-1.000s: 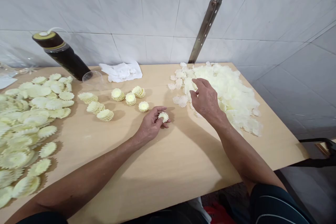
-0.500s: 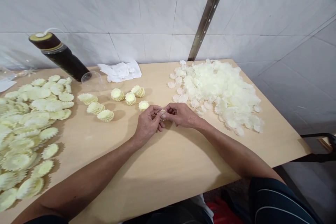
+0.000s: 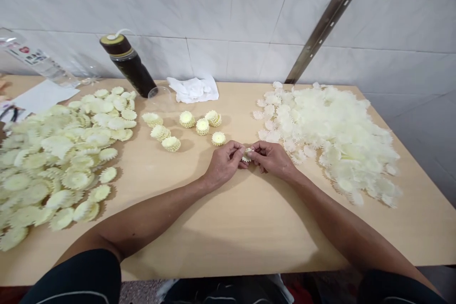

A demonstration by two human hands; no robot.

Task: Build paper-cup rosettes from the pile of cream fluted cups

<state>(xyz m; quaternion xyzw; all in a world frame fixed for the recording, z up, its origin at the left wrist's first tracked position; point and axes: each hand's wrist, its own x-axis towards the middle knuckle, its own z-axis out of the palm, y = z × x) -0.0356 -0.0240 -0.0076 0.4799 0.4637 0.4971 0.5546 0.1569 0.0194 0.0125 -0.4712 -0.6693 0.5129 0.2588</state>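
Note:
Between my fingertips, over the middle of the table, is a small pale petal disc with a scalloped edge. My left hand pinches it from the left, and my right hand pinches it from the right. The fingers partly cover it, so I cannot tell whether it is one disc or several together. Just beyond my left hand sits a small stack of yellowish petal discs. More such stacks stand to the left of it, some upright and some tilted.
A spread pile of yellowish scalloped discs covers the left side. A whiter, thinner heap lies at right. Along the back are a dark bottle, a clear cup, crumpled tissue and a clear plastic bottle.
The view has swung left, so everything appears shifted rightward and the plastic bottle now shows at far left. Both hands still pinch the petal disc, with fingers slightly shifted.

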